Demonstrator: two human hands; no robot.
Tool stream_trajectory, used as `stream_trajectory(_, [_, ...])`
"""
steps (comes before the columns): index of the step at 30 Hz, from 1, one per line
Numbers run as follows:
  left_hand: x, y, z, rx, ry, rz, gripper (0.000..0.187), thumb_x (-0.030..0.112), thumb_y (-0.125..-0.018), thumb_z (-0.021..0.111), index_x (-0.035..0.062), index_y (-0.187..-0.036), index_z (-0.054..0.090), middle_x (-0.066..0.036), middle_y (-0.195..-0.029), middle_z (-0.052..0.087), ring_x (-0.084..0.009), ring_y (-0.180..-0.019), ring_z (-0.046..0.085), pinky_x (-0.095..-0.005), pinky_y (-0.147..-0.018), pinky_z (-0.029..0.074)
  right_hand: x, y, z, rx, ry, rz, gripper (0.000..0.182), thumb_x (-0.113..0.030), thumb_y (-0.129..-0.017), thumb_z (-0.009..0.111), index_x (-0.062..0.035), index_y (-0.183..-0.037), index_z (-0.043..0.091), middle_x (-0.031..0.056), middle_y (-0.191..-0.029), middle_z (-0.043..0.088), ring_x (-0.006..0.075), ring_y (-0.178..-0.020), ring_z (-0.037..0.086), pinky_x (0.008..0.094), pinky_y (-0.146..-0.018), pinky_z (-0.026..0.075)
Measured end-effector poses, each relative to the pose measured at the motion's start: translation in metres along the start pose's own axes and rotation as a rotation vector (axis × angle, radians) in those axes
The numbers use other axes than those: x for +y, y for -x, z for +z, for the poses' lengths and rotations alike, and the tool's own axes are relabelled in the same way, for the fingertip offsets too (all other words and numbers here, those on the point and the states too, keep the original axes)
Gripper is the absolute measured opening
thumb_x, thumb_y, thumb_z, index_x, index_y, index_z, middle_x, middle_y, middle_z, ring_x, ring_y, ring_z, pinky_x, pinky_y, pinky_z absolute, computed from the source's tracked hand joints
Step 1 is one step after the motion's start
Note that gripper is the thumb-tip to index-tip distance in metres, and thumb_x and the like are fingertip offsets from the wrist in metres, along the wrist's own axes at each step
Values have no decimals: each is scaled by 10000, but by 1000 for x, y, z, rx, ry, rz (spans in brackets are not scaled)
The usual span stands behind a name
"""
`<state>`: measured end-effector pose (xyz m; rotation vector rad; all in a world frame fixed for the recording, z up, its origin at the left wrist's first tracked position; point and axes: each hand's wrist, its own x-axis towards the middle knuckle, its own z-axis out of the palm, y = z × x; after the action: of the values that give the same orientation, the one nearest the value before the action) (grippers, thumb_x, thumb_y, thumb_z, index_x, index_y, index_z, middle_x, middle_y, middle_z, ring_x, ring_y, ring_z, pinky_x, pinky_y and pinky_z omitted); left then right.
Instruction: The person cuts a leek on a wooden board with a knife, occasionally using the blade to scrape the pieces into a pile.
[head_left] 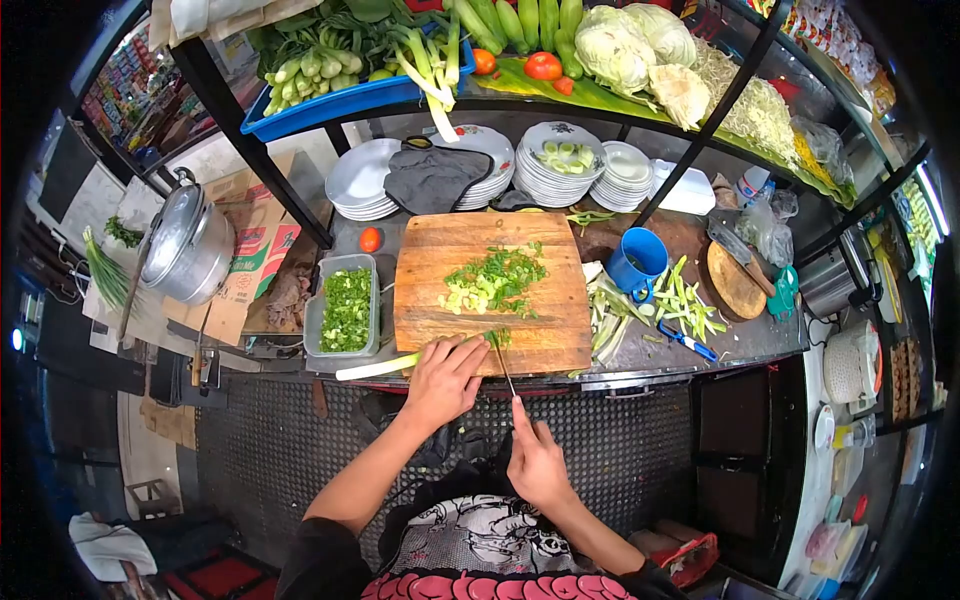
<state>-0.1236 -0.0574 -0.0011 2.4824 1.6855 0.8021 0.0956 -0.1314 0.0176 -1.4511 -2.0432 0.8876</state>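
On the wooden cutting board (420, 270), my left hand (446, 378) presses down on a green onion (378, 367), whose white end sticks out past the board's left edge. My right hand (538, 462) is closed round the handle of a knife (506, 372). The blade stands beside my left fingertips, at the cut green end. Farther up the board lies a pile of chopped green onion (495, 280). A plastic container (313, 312) full of chopped greens is left of the board, with a red tomato (371, 239) behind it.
Right of the board are a blue mug (637, 264), loose trimmings (690, 305), a blue peeler (688, 342) and a round wooden block (735, 282). Stacked plates (560, 165) stand behind. A shelf above holds a blue tray (360, 113) and cabbages (612, 50). A pot (190, 245) is left.
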Motion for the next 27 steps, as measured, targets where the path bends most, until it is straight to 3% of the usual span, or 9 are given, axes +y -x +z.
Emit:
stream_trajectory(9, [4,-2,-2,6,-1,-5,561,126,-792,782,48,-1337,678,-80,-1369,665,-313,-1228,601,-448,-1061,464,-14,-28,1,-66,117,57,725,12,-945,566,-63,-1635,356,278,-963,617,486,-774,645,556,-714,567])
stream_trajectory(12, [3,-2,0,17,-8,-2,570,130,-781,797,52,-1334,681,-77,-1367,667,-313,-1223,605,-448,-1053,465,-1,3,1,37,87,-76,699,29,-939,574,-36,-1613,401,263,-914,605,455,-762,634,527,-701,557])
stream_trajectory(16, [2,-1,1,16,-7,-5,582,138,-780,796,53,-1343,675,-73,-1371,664,-307,-1222,605,-450,-1053,463,0,36,-21,49,-102,-78,618,60,-946,581,-10,-1555,500,230,-868,581,397,-707,594,468,-677,524])
stream_trajectory(19, [4,-1,-2,-7,0,-16,543,139,-814,755,46,-1343,669,-83,-1373,653,-307,-1237,596,-448,-1084,461,1,32,-18,4,-100,-19,639,44,-960,574,-34,-1584,464,231,-871,581,411,-723,614,485,-691,536])
stream_trajectory(27, [4,-1,0,27,4,-12,534,130,-788,767,41,-1308,692,-77,-1356,661,-300,-1231,595,-445,-1077,464,-3,-13,5,3,12,-18,730,32,-946,569,-76,-1639,365,243,-920,601,470,-772,640,532,-740,560])
